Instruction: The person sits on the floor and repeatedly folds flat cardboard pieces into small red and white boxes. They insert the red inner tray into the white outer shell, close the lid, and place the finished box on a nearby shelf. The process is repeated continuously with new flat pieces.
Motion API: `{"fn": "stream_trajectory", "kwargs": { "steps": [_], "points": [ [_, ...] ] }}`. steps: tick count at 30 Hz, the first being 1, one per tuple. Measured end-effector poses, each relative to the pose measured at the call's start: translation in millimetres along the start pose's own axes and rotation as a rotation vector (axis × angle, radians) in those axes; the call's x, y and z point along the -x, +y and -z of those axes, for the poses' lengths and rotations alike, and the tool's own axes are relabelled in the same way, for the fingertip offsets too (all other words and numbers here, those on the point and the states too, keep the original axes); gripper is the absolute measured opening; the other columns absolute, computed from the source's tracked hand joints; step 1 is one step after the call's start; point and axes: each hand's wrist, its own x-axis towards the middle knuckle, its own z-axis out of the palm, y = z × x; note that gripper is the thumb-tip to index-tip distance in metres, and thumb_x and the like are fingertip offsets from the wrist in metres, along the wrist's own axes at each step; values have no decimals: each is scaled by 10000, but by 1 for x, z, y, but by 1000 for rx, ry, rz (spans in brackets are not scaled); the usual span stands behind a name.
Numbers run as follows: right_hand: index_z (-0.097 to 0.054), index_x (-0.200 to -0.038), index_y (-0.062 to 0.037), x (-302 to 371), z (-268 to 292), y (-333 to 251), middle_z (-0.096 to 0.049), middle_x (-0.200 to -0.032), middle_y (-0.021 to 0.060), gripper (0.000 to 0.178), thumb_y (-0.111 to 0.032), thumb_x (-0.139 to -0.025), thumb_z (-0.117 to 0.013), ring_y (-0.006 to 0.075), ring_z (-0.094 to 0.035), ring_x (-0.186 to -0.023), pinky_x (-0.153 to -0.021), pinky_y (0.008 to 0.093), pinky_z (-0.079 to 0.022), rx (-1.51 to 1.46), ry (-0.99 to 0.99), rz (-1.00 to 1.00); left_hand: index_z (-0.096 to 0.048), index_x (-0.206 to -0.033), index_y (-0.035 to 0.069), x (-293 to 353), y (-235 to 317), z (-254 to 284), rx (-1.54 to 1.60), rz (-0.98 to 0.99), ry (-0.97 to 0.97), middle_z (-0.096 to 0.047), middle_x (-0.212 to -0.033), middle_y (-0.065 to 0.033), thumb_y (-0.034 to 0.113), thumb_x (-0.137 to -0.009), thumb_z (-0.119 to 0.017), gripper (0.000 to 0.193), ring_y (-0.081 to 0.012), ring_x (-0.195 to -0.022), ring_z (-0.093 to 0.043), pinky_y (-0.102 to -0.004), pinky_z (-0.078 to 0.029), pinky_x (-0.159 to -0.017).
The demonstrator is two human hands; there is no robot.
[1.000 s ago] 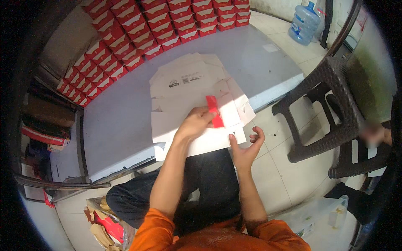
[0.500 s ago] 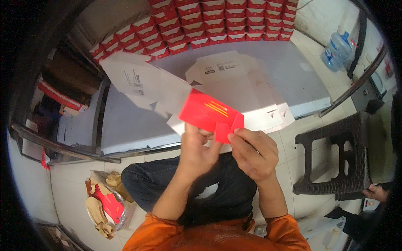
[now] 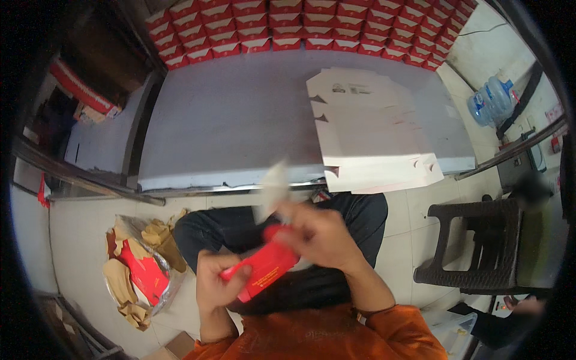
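Over my lap I hold a red cardboard box (image 3: 268, 271) with yellow print, tilted up to the right. My left hand (image 3: 220, 277) is closed round its lower left end, thumb on the printed side. At the box's upper right end is my right hand (image 3: 318, 235), fingers bent against the red card and smeared by motion. A blurred white flap (image 3: 273, 191) sticks up beyond the right fingers. Flat white box blanks (image 3: 372, 129), with cut notches and small grey print, lie on the grey table in front of me.
Rows of red-and-white boxes (image 3: 303, 25) stand stacked along the table's (image 3: 234, 114) far side. An opened brown-paper package (image 3: 141, 270) with red card lies on the floor to the left. To the right are a dark woven stool (image 3: 471, 240), a water bottle (image 3: 493, 101) and another person's hand (image 3: 528, 305).
The red card has come down toward my lap and turned its printed side. Its large white panel, spread out before, now shows only as a small blurred flap. The view has shifted too.
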Motion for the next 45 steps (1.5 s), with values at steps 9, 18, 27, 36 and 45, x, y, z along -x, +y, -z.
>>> {"fn": "stream_trajectory", "kwargs": {
  "steps": [9,18,27,36,45],
  "points": [
    [-682,-957,-78,15,-28,4,-592,-690,63,245,-254,-826,-790,205,-593,-592,-565,319,-473,87,-42,-82,-346,-550,30,6,-48,-4,250,278,-73,-244,-529,15,-18,-698,-565,269,-48,-502,-271,-283,-209,-455],
    [-617,-1220,-8,-47,-13,116,-603,-1198,240,350,-263,-987,-556,345,-599,-1061,-925,431,-479,183,179,5,-394,-536,90,7,-64,-7,506,362,366,-385,-543,70,145,-728,-629,308,-40,-487,-322,-254,-213,-445],
    [-466,-1348,77,-148,-1,258,-464,-1385,315,497,-148,-905,-468,473,-418,-1315,-1111,534,-337,1229,565,-202,-443,-565,83,27,-64,-12,490,405,330,-425,-546,58,149,-773,-665,312,-32,-489,-337,-231,-229,-465],
    [-477,-1332,52,-108,155,215,-569,-1262,304,451,-95,-907,-448,435,-573,-1145,-996,498,-462,1038,385,-283,-601,-690,-14,22,-51,-32,471,344,95,-581,-651,21,46,-805,-662,143,-42,-605,-508,-220,-374,-555],
    [-545,-1336,-92,43,18,46,-563,-1296,120,943,-684,-635,-763,328,-547,-1196,-1013,476,-443,356,8,349,-607,-765,-3,-55,-41,-66,375,269,-129,-566,-653,23,1,-791,-608,26,-32,-613,-468,-216,-360,-551]
  ]
}}
